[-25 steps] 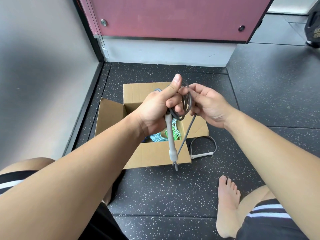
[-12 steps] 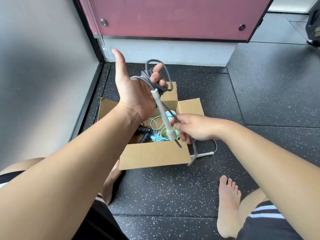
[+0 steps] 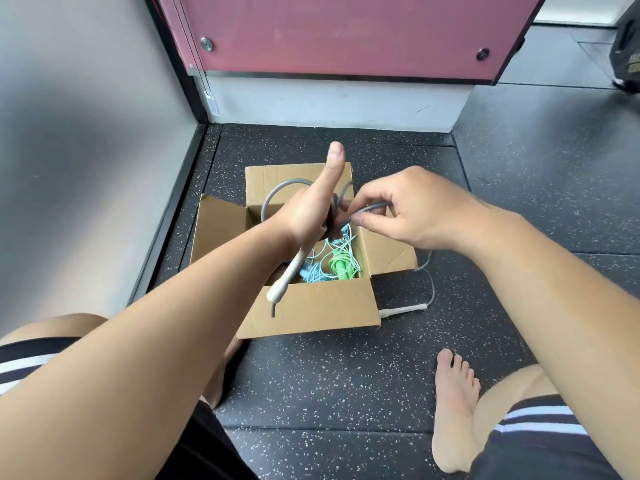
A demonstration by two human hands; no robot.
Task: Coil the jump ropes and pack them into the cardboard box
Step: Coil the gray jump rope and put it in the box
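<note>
An open cardboard box (image 3: 311,306) sits on the dark speckled floor in front of me. Inside lie a light blue rope (image 3: 320,268) and a green rope (image 3: 341,266). My left hand (image 3: 311,209) is raised over the box with the thumb up, and coils of the grey jump rope (image 3: 277,192) are wound round it. One pale handle (image 3: 285,282) hangs down from that hand. My right hand (image 3: 408,209) pinches the grey cord just right of the left hand. The rope's other handle (image 3: 403,310) lies on the floor right of the box.
A grey wall runs along the left and a maroon panel (image 3: 346,32) with a pale base stands behind the box. My bare right foot (image 3: 453,407) and both knees frame the near floor. A dark bag (image 3: 628,46) shows at the top right corner.
My right hand has come up from the hanging handle to the coils at my left hand, bringing cord with it. My left hand has dropped lower over the box.
</note>
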